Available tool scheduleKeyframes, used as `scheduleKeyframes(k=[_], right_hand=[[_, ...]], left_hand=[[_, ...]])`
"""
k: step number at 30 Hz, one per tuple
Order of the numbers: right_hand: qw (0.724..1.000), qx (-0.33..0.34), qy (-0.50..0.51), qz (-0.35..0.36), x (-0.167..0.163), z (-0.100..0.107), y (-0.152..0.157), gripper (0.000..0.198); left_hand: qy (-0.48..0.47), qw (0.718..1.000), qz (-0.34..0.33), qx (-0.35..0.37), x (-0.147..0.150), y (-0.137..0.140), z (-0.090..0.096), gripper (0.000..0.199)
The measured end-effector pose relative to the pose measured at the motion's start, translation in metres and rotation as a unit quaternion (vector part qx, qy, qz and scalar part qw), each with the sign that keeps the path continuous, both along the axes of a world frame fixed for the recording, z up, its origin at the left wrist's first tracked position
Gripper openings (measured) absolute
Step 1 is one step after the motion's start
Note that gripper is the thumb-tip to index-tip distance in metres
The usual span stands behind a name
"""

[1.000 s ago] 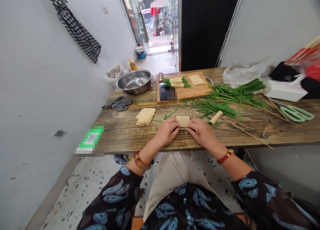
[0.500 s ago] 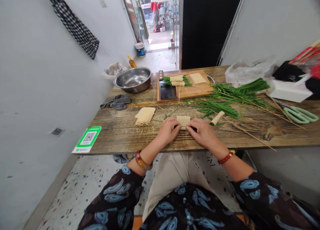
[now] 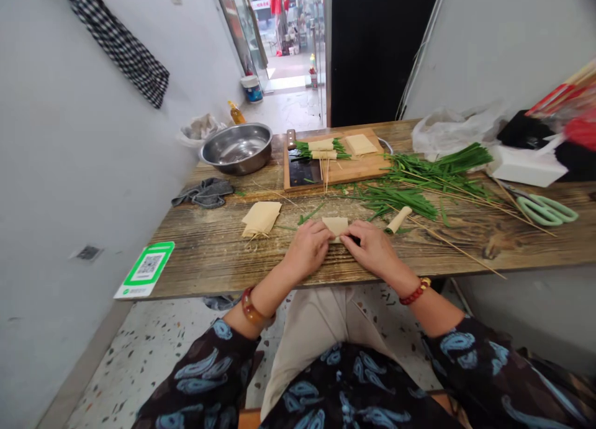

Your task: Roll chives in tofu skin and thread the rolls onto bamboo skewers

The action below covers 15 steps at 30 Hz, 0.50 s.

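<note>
On the wooden table a pale tofu-skin sheet (image 3: 335,225) lies between my hands, its near edge curled. My left hand (image 3: 308,248) pinches that edge on the left with bent fingers. At the right end, my right hand (image 3: 370,245) grips the same edge between thumb and fingers. What is inside the fold is hidden. A stack of tofu sheets (image 3: 261,218) lies left of my left hand. Beyond my right hand are a rolled tofu sheet (image 3: 399,220) with green in its end and cut chives (image 3: 404,200).
A cutting board (image 3: 358,170) at the back bears a cleaver (image 3: 305,171), skewered chive rolls (image 3: 325,155) and more sheets (image 3: 361,144). A steel basin (image 3: 238,149) and grey cloth (image 3: 205,193) lie left. Long skewers (image 3: 459,249), scissors (image 3: 547,210) and a plastic bag (image 3: 454,134) lie right.
The view has shifted slightly, so most things sit further left. My hands have come closer together along the near edge of the tofu sheet, which they still hold.
</note>
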State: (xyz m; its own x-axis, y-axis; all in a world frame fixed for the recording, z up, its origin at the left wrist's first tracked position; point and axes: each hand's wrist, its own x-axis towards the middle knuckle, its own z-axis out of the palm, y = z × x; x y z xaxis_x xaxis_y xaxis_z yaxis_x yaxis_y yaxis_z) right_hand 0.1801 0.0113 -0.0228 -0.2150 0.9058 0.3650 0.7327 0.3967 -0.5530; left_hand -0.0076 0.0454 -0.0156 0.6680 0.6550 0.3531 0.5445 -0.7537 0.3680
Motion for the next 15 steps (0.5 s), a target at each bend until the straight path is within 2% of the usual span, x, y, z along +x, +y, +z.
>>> scheduleKeyframes(k=[4,10,15], right_hand=[[1.0,-0.006,-0.009,-0.006,-0.001,0.003,0.0,0.02],[1.0,-0.006,0.016,0.004,0.001,-0.001,-0.002,0.019],[0.995,0.0,0.093,0.018,0.012,-0.001,0.0,0.02]], left_hand=[[0.023,1.0,0.0,0.016,-0.003,0.0,0.002,0.01],[0.039,0.998,0.012,0.04,0.001,0.0,0.005,0.018],[0.044,0.998,0.009,0.043,0.002,0.0,0.004,0.025]])
